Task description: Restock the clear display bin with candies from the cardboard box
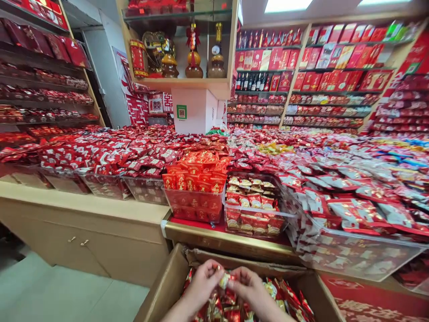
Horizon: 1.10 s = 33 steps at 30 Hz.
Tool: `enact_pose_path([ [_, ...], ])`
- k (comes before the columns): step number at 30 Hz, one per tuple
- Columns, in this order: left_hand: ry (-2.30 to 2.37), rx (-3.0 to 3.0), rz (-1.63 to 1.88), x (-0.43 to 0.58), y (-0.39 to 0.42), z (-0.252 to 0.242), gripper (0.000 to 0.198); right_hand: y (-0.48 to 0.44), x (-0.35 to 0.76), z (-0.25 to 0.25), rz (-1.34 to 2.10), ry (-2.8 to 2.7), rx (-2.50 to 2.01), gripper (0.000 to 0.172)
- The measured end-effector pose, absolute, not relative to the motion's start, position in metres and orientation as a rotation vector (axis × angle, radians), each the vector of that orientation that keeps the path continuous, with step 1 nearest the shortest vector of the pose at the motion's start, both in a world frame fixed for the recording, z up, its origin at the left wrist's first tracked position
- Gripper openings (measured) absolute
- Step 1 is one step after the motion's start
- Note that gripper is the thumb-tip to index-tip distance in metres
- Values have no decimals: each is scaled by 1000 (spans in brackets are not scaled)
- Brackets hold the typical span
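Note:
Both hands are over an open cardboard box [166, 282] at the bottom of the view. A small red and gold wrapped candy packet [224, 281] is between them. My left hand [203, 285] pinches its left side with thumb and forefinger. My right hand [248, 288] grips its right side the same way. Inside the box lie loose red and gold packets [278, 293], partly hidden by my hands and forearms. Just beyond the box stands a clear bin [259, 211] with rows of similar-looking packets, not filled to its rim.
To its left, a clear bin [194, 205] holds bright red packets. A larger bin [362, 250] of red and white packets sits right. More heaped bins line the wooden counter [134, 208]. Behind are a pillar [191, 109] with shelving and wall shelves [268, 67] with boxes and bottles.

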<state>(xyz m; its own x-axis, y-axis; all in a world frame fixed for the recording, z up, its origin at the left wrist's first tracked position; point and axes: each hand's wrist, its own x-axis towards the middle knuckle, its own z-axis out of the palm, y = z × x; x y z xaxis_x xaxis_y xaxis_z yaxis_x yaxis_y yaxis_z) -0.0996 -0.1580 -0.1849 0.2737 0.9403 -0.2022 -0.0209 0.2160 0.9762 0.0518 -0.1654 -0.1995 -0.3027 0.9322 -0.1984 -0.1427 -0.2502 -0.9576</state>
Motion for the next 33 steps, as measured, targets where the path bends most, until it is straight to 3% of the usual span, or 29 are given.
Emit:
enact_pose_path([
  [6, 1139, 994, 1031, -93, -162, -164, 23, -173, 57, -174, 1569, -1149, -1196, 33],
  [15, 953, 616, 1100, -91, -163, -163, 25, -176, 56, -172, 1735, -845, -1077, 25],
  [21, 989, 698, 1143, -91, -164, -166, 24, -181, 45, -174, 1725, -861, -1088, 34],
  [26, 1027, 966, 949, -97, -163, -169, 29, -175, 49, -181, 1657, -1052, -1146, 36],
  [33, 1061, 854, 948, -101, -160, -178, 28, -164, 54, -177, 1646, -1057, -1186, 39],
])
